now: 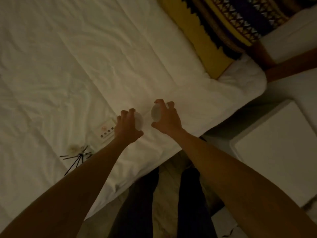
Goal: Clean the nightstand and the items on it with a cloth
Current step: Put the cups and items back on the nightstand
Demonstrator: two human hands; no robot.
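Observation:
I stand at the edge of a bed with a white sheet [72,66], both arms stretched over it. My left hand [127,127] is closed over a small white round object [139,120] resting on or just above the sheet. My right hand [167,118] grips a second white round object [156,112], tilted so its rim faces left. The two hands are a short gap apart. The white nightstand top [274,148] sits to the right, below the bed's corner. No cloth is visible.
A flat white panel with small buttons [105,131] lies on the sheet left of my left hand. Further left lie a reed diffuser with black sticks [77,155] spilled out. A patterned yellow and dark blanket [231,23] covers the bed's far right. My dark-trousered legs [171,203] are below.

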